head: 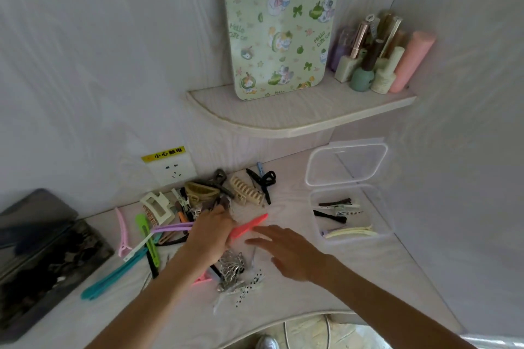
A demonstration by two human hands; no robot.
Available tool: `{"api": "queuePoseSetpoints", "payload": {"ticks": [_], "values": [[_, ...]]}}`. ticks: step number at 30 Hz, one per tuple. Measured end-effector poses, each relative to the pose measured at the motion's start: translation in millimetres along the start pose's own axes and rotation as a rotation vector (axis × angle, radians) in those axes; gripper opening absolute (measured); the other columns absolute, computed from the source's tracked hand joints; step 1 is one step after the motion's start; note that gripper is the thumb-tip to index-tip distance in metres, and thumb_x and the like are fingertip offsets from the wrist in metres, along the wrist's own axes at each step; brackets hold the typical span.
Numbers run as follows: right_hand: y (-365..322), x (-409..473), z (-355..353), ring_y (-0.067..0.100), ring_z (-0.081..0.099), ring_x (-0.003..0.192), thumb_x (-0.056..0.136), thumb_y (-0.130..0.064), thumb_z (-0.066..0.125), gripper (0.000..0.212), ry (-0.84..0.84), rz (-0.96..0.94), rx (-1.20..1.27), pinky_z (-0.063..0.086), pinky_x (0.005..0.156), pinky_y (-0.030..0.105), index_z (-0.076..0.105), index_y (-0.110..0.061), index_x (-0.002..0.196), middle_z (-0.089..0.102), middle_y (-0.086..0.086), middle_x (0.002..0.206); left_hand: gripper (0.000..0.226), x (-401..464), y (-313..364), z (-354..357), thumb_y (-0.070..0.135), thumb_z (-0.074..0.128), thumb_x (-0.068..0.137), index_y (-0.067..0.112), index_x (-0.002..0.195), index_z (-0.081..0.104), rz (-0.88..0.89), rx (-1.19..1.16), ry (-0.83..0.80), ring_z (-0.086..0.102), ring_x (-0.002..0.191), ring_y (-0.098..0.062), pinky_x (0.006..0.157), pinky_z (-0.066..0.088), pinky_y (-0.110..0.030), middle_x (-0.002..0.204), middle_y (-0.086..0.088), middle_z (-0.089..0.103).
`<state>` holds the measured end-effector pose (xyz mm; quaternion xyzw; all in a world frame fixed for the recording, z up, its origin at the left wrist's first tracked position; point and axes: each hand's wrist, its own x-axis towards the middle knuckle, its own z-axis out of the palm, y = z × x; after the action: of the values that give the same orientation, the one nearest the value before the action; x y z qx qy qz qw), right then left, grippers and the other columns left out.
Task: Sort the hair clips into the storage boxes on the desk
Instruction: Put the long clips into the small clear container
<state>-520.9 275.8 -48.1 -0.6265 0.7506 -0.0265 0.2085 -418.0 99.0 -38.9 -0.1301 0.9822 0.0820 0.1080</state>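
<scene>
A heap of hair clips [198,201] lies on the desk: claw clips at the back, long flat clips in pink, green and teal on the left, small metal clips in front. My left hand [211,232] grips a long coral-red clip [251,225] that points up and right. Just right of it my right hand [289,249] hovers with fingers spread, holding nothing. To the right stands a clear storage box [388,207], lid [346,163] tipped up behind it, with several slim clips inside.
A dark metal tin [42,261] with its lid open sits at the left desk edge. On the back wall is a socket [171,171]. Above, a corner shelf [297,116] carries a patterned green board [280,22] and cosmetic bottles [377,56].
</scene>
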Motion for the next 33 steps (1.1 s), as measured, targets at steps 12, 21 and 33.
{"api": "queuePoseSetpoints", "payload": {"ticks": [12,21,33], "values": [[5,12,7,0.013,0.063,0.086,0.065,-0.029,0.079,0.016,0.316,0.103,-0.300,0.051,0.066,0.023,0.070,-0.021,0.077,0.067,-0.004,0.094,0.029,-4,-14,10,0.044,0.052,0.089,0.034,0.115,0.061,0.013,-0.015,0.036,0.044,0.104,-0.007,0.083,0.027,-0.023,0.110,0.017,0.061],[19,-30,-42,0.018,0.062,0.075,0.093,-0.027,0.054,0.011,0.566,0.347,0.002,0.047,0.060,0.029,0.061,-0.018,0.091,0.065,-0.001,0.081,0.014,2,14,-8,0.026,0.058,0.089,0.025,0.101,0.065,-0.040,-0.217,0.369,0.063,0.083,-0.006,0.082,0.046,-0.023,0.090,0.013,0.069],[98,-113,-61,0.012,0.058,0.107,0.093,-0.030,0.052,0.028,0.479,0.772,0.048,0.043,0.083,0.023,0.060,-0.032,0.119,0.065,-0.009,0.114,0.028,59,120,-16,0.042,0.053,0.090,0.027,0.114,0.059,0.249,-0.296,0.252,0.055,0.096,-0.009,0.092,0.043,-0.034,0.105,0.010,0.066]]}}
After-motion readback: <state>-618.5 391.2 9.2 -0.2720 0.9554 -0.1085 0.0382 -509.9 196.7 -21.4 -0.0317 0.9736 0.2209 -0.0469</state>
